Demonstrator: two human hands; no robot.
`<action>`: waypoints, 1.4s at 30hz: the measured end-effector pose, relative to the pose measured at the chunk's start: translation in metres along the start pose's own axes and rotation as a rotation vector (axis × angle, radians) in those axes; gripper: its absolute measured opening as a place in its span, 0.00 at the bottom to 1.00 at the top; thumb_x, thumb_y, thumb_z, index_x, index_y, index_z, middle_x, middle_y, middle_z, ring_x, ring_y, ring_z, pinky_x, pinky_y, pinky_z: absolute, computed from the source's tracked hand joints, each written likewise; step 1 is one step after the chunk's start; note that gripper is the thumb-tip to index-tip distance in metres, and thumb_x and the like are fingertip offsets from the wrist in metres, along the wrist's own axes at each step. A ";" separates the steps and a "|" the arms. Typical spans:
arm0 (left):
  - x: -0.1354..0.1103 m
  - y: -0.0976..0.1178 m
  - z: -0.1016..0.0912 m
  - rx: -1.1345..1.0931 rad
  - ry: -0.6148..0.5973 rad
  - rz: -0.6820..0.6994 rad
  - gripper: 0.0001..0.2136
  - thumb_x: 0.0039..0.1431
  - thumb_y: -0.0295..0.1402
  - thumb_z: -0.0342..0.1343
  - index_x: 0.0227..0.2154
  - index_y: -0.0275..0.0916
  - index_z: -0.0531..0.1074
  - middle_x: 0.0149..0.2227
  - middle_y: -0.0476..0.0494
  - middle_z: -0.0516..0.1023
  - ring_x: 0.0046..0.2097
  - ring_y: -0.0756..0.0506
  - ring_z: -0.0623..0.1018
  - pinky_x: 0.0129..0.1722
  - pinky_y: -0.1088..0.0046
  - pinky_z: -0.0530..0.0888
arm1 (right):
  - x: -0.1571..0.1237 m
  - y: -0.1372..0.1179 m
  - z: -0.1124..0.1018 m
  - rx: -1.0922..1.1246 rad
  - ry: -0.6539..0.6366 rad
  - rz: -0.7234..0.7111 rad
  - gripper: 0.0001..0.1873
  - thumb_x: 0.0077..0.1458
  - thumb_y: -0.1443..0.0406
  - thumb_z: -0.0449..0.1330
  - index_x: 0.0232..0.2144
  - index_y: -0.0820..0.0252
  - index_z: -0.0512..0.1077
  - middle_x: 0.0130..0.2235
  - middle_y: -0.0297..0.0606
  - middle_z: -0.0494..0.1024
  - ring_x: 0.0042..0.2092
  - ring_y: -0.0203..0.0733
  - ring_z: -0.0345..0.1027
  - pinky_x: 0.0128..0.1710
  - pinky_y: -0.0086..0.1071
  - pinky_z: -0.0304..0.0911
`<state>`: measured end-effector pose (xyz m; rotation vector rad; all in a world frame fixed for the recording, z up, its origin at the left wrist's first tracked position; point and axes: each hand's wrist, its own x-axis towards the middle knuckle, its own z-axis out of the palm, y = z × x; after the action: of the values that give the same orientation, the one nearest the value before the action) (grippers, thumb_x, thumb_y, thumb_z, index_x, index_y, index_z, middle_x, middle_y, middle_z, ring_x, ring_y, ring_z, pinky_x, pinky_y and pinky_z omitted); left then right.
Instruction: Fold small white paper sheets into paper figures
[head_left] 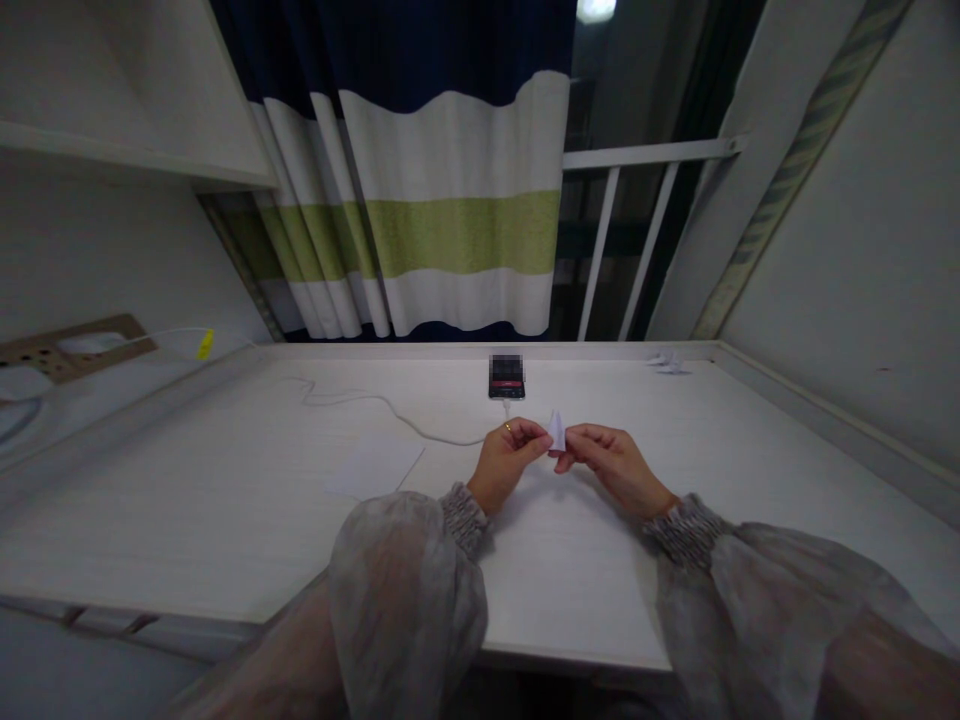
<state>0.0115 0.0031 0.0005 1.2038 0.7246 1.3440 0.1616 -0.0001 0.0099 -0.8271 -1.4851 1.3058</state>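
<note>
A small folded piece of white paper (556, 429) is held between both hands just above the white desk (225, 520). My left hand (510, 460) pinches its left side with curled fingers; a ring shows on one finger. My right hand (611, 462) pinches the paper's right side, fingers bent. Both wrists come out of sheer grey sleeves with gathered cuffs.
A phone (507, 377) lies behind the hands with a white cable (375, 402) running left toward a wall socket panel (67, 347). A flat white sheet (373, 470) rests left of the hands. Small white folded bits (666, 362) sit at the far right. A striped curtain (457, 230) hangs behind.
</note>
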 end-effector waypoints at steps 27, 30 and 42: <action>-0.001 0.003 0.002 0.006 0.041 -0.105 0.11 0.35 0.33 0.64 0.23 0.32 0.72 0.22 0.49 0.74 0.24 0.53 0.72 0.30 0.74 0.69 | -0.001 -0.004 0.003 -0.121 0.028 0.019 0.13 0.43 0.57 0.62 0.23 0.62 0.69 0.20 0.31 0.73 0.24 0.33 0.66 0.27 0.28 0.63; -0.001 0.003 0.003 0.005 0.045 -0.115 0.11 0.35 0.33 0.64 0.23 0.32 0.72 0.21 0.48 0.74 0.24 0.53 0.72 0.29 0.74 0.69 | -0.001 -0.003 0.003 -0.120 0.004 0.012 0.13 0.44 0.57 0.61 0.24 0.62 0.70 0.20 0.31 0.72 0.24 0.33 0.66 0.28 0.28 0.63; -0.002 0.002 0.003 -0.060 -0.025 -0.076 0.11 0.38 0.28 0.63 0.29 0.33 0.72 0.26 0.47 0.76 0.28 0.52 0.73 0.35 0.73 0.69 | 0.001 -0.002 0.006 -0.156 0.093 -0.015 0.13 0.44 0.58 0.61 0.23 0.62 0.68 0.21 0.31 0.71 0.23 0.31 0.65 0.26 0.28 0.62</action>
<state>0.0134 0.0002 0.0031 1.1327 0.7002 1.2773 0.1563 -0.0019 0.0123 -0.9631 -1.5303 1.1355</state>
